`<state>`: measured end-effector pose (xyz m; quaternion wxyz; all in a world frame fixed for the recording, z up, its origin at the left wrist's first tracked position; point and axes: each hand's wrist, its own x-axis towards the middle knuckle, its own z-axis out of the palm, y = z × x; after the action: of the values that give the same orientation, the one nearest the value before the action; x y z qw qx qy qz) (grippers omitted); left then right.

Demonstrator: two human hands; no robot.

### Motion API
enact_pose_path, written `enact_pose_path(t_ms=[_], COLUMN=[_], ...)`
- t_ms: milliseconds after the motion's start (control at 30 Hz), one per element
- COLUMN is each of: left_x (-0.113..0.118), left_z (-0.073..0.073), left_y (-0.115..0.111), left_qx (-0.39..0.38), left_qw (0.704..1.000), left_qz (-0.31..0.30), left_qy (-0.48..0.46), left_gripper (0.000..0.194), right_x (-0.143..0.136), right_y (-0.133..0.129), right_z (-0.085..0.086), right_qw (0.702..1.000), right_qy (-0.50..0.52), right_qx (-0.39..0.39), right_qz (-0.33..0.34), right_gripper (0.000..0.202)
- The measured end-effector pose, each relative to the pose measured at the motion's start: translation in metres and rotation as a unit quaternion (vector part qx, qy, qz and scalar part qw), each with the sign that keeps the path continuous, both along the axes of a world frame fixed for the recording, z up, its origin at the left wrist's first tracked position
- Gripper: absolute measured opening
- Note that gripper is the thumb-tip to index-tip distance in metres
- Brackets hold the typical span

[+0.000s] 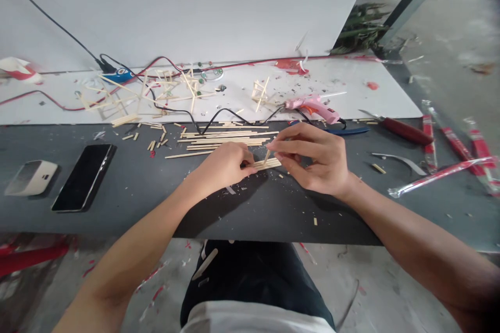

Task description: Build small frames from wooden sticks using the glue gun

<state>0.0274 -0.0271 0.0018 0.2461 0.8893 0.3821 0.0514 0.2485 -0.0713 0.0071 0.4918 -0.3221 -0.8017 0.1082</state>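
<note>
I see pale bare wood in the sticks (228, 138) and a matt dark desk (128, 192) (dusted with chips). Near its left edge lies a glossy black phone (84, 177); toward the back, a pink plastic glue gun (314, 107).

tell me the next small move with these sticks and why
Probably press the short stick down onto the flat bundle and hold it. The right hand pinches it upright over the bundle, the left hand pins the bundle to the table, and the glue gun lies aside.
</note>
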Motion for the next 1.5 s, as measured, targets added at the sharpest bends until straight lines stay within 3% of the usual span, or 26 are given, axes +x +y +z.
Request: enact_pose_path(t_ms=[633,1000,1267,1500], left_x=[0.000,0.000,0.000,0.000], left_z=[0.003,0.000,0.002,0.003], left_y=[0.000,0.001,0.000,-0.001], left_qx=[0.009,0.013,0.020,0.010], left_qw=[1.000,1.000,1.000,1.000], left_qz=[-0.007,-0.015,-0.011,-0.013], left_qy=[0.005,0.005,0.015,0.007], left_gripper=[0.016,0.017,0.016,0.017], right_x=[0.000,-0.007,-0.010,-0.010], right_y=[0.001,0.001,0.000,0.001], right_z=[0.002,0.000,-0.008,-0.003], right_qw=[0.999,0.998,0.991,0.991], right_qy=[0.024,0.024,0.038,0.024], right_qx=[-0.038,-0.050,-0.119,-0.112], right_qz=[-0.008,-0.029,-0.051,-0.062], right_gripper=[0.027,0.008,0.023,0.008])
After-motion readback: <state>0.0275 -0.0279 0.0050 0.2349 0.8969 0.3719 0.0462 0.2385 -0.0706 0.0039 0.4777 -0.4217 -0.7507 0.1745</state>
